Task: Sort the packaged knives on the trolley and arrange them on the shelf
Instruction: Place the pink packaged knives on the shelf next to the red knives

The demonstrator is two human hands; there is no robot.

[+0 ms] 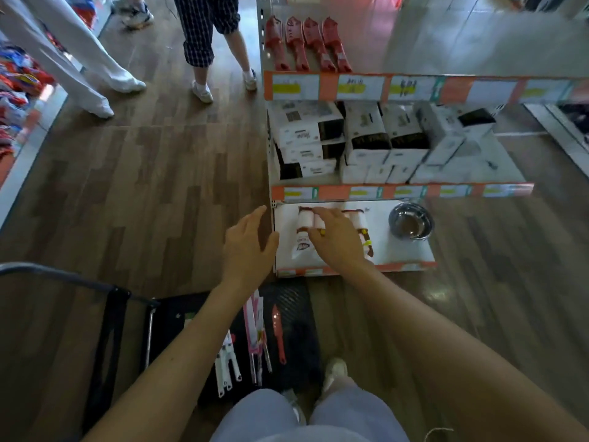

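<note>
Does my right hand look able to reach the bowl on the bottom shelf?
Probably yes. The bowl stands uncovered on the same shelf, to the right of the right hand, with only bare shelf between them.

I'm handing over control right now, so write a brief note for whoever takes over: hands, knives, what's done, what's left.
Left hand: open, holds nothing, beside the left edge of the bottom shelf.
Right hand: fingers rest flat on the white knife packs lying on that shelf, left of a metal bowl.
Done: those white packs are on the shelf; red packs sit on the top shelf.
Left: the trolley carries white packaged knives, pink packs and one red knife, all to be shelved.
</note>
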